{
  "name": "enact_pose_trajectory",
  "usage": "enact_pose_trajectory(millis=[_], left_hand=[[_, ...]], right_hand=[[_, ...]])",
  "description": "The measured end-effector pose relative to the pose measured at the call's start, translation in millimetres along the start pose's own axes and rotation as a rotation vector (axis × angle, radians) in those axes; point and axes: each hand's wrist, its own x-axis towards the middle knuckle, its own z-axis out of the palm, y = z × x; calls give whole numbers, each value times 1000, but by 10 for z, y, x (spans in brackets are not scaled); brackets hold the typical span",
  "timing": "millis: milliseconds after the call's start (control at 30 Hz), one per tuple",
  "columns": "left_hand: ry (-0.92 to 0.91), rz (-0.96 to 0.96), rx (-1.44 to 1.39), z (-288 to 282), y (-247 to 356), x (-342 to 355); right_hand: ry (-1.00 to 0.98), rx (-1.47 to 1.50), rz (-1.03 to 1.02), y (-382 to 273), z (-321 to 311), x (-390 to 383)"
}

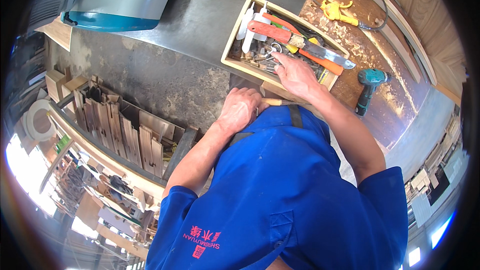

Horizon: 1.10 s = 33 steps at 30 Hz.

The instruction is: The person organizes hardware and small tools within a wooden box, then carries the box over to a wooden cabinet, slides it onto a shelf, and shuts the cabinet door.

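Note:
My left hand (239, 107) is closed at waist height, in front of my blue work clothes. A short pale wooden piece, like a handle (272, 102), sticks out from it to the right; the rest is hidden by the fingers. Over the near side of a wooden tool box (236, 65) reaches my right hand (298, 76), index finger stretched out and thumb apart, among small metal parts (260, 56). By its fingertip lies a shiny metal ring (276, 47). A red-handled putty knife or scraper (270, 31), white nozzle bottles (246, 22) and an orange-handled tool (327, 64) fill the box.
Right of the box, a teal cordless drill (369, 87) and a yellow air blow gun (337, 11) lie on a dusty wooden surface (350, 40). A grey-and-teal machine (120, 5) stands at the upper left. Wood offcuts (112, 120) stand in a rack at the left.

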Motion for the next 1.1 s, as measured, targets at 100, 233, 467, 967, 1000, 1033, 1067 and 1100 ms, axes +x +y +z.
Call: enact_pose_trajectory(millis=[100,233,467,967,1000,1033,1067,1100], left_hand=[[23,4,-14,-2,6,-24],[10,3,8,18,6,-57],[-1,-2,22,23,-3,-100],[-7,8,6,23,-10,-157],[-14,9,8,19,-8,-153],[-17,10,11,18,-5,-150],[-17,12,14,17,-1,-151],[-18,14,18,16,2,-151]], right_hand=[[-79,-35,84,-221,-95,25],[-84,-129,82,-237,-42,58],[-147,-178,92,-307,-93,138],[-84,-73,188,-266,-60,-4],[-108,-92,206,-276,-67,3],[-122,-90,184,-244,-40,-5],[-135,-90,159,-214,-2,-15],[-147,-89,135,-189,18,-24]])
